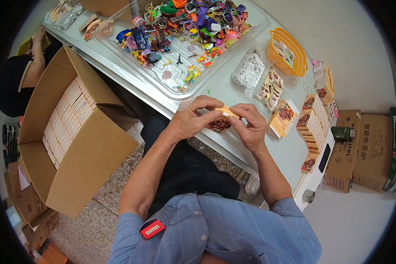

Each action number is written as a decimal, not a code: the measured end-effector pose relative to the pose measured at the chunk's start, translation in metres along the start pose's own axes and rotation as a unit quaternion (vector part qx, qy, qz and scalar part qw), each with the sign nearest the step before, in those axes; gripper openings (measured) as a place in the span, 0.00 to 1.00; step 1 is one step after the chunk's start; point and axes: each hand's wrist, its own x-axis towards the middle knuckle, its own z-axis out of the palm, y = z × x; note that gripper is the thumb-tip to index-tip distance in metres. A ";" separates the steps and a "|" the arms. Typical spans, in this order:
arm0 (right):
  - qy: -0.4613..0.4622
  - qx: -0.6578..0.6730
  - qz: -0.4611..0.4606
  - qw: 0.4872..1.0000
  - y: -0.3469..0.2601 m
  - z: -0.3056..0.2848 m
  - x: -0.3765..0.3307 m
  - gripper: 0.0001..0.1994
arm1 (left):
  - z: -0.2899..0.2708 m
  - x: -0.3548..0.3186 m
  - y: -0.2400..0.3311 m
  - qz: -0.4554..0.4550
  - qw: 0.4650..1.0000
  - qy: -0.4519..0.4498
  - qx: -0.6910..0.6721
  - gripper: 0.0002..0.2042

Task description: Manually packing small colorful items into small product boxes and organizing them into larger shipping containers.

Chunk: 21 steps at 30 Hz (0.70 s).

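Between both hands, over the table's near edge, is a small orange-and-white printed paper box (219, 125). My left hand (191, 119) pinches its upper edge between thumb and fingers. On the opposite side, my right hand (250, 128) grips the same upper edge, thumb near the left thumb. The fingers cover part of the flap, so I cannot tell whether it is fully closed. To the right of my right hand stands another printed box (282, 118), its white flap raised. Behind it lies a clear tub of printed cut-out pieces (271, 89).
A large clear tray (180, 94) of small colourful toys covers the table's far side. At right are an orange basket (290, 66), stacked printed boxes (310, 121) and a black phone (324, 158). An open cardboard carton (92, 163) packed with small boxes stands left, near another person's arm (36, 64).
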 end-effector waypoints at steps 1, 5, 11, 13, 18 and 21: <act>0.000 0.000 0.000 1.000 -0.001 0.000 0.000 0.11 | -0.001 0.000 0.002 -0.016 1.000 -0.008 -0.009 0.11; 0.002 0.017 0.048 0.999 -0.008 -0.001 -0.002 0.08 | -0.002 0.002 0.001 -0.022 1.000 -0.021 0.004 0.12; 0.007 0.090 0.171 0.981 -0.016 -0.005 0.001 0.06 | 0.003 0.004 0.020 -0.132 0.989 -0.015 -0.059 0.12; 0.004 0.088 0.173 0.981 -0.015 -0.004 0.000 0.06 | 0.003 0.005 0.017 -0.124 0.991 -0.016 -0.054 0.12; 0.018 0.042 0.080 0.996 -0.005 -0.001 -0.007 0.08 | -0.001 0.006 0.010 -0.072 0.995 -0.041 -0.049 0.11; 0.015 -0.034 -0.017 0.999 0.004 -0.002 -0.010 0.10 | -0.004 0.005 -0.001 0.006 0.999 -0.047 -0.023 0.10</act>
